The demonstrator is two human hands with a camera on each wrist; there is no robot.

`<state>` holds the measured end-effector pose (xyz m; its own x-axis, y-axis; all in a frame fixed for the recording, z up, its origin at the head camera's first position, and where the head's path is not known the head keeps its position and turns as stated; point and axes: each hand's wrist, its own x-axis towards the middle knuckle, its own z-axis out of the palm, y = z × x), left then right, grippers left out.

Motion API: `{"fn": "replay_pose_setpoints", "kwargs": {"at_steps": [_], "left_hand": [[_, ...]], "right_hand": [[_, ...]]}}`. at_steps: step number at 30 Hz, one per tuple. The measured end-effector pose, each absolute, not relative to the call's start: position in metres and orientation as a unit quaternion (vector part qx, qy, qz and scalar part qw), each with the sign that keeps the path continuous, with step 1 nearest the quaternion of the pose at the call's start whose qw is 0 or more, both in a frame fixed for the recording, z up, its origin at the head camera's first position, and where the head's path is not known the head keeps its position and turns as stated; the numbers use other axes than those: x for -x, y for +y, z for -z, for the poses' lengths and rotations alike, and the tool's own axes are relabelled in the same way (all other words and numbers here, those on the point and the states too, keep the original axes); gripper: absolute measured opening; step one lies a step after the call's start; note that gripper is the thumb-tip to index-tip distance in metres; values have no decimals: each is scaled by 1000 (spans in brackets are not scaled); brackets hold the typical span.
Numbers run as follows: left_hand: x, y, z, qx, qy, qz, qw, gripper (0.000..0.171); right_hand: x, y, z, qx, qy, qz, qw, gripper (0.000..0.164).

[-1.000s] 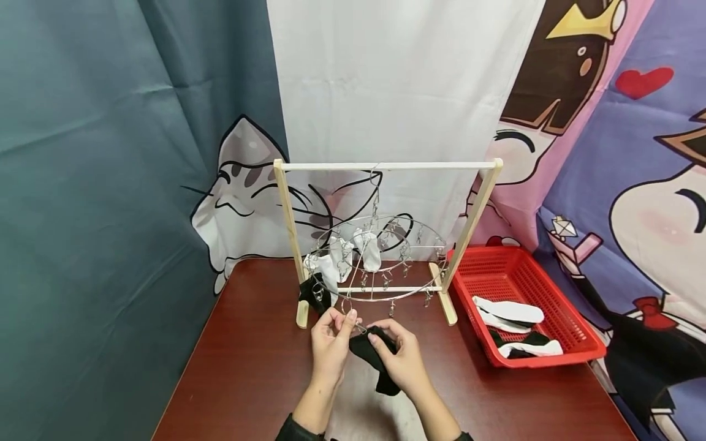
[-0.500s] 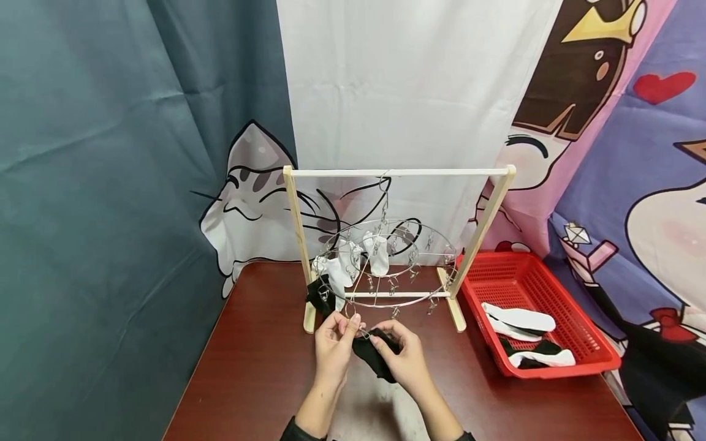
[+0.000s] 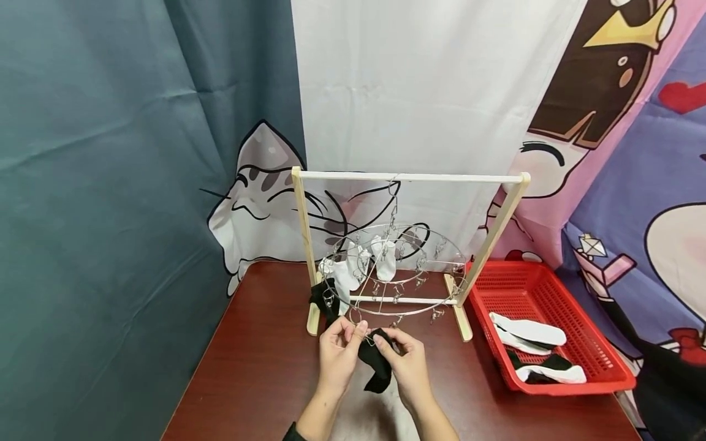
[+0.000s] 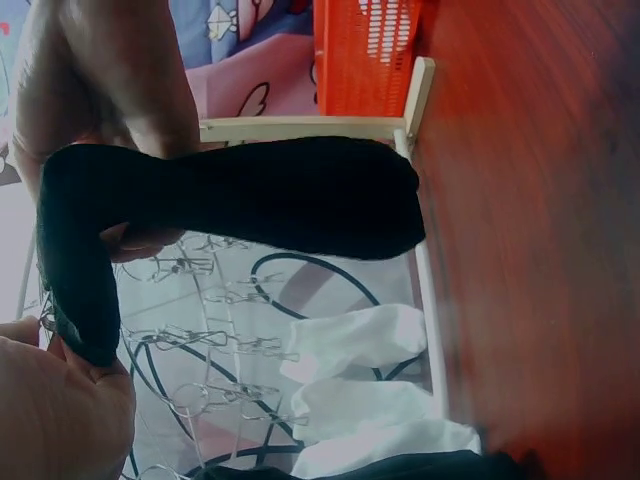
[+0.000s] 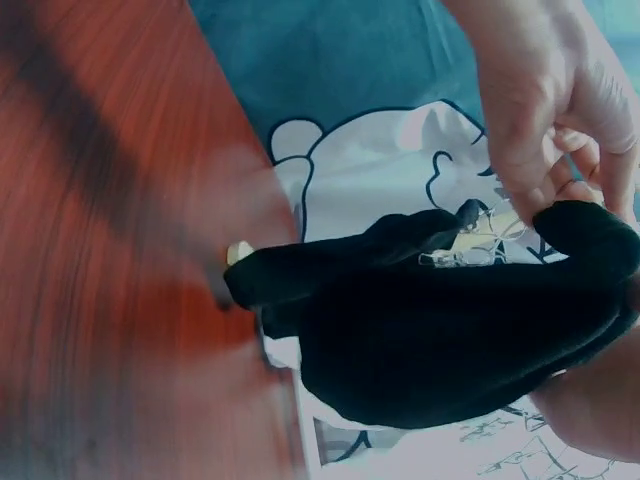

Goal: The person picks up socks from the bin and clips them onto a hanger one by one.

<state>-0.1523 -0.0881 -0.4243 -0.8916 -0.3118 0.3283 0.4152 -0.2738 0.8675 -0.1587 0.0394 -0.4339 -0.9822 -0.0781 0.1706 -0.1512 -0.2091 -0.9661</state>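
Observation:
My left hand (image 3: 336,361) pinches a small wire clip (image 3: 369,339) at the near edge of a round metal drying hanger (image 3: 397,314). In the right hand (image 3: 409,364) the top of a black sock (image 3: 377,372) is pinched, right at the clip. The sock dangles below the fingers; in the left wrist view its length (image 4: 280,195) stretches across. Whether the clip has caught the fabric is hard to see behind the fingers. Beside my left hand another black sock (image 3: 325,299) hangs from the hanger, and several white socks (image 3: 386,263) hang behind it.
A wooden stand (image 3: 499,236) carries the hanger from its white top bar (image 3: 408,177). On the right, a red plastic basket (image 3: 598,343) contains black and white socks (image 3: 532,331). Printed curtains (image 3: 436,92) stand behind the brown table (image 3: 248,367).
The head view has turned a little to the left, so everything shifts right in it. Both hands stay at the clip; the sock's loose end has swung to the left.

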Motion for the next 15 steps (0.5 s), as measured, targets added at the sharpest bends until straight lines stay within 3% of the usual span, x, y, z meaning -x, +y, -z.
{"fn": "replay_pose_setpoints", "kwargs": {"at_steps": [4,6,8,11,13,15], "left_hand": [[154,-89,431,65,-573,775,257,37],[155,-94,434,58,-605,742,282,33],[157,-101,438,42,-645,699,306,28],[158,-114,442,0,-718,612,332,23],[162,-122,443,-18,-758,557,340,19],[167,-128,443,-28,-788,507,348,16]], "right_hand": [[159,54,430,-126,-671,-729,47,20],[161,70,426,-153,-706,-682,117,16],[165,90,420,-169,-745,-604,227,17],[181,125,409,-156,-795,-456,369,32],[197,147,401,-158,-826,-362,401,45],[213,164,393,-186,-851,-295,394,51]]}}
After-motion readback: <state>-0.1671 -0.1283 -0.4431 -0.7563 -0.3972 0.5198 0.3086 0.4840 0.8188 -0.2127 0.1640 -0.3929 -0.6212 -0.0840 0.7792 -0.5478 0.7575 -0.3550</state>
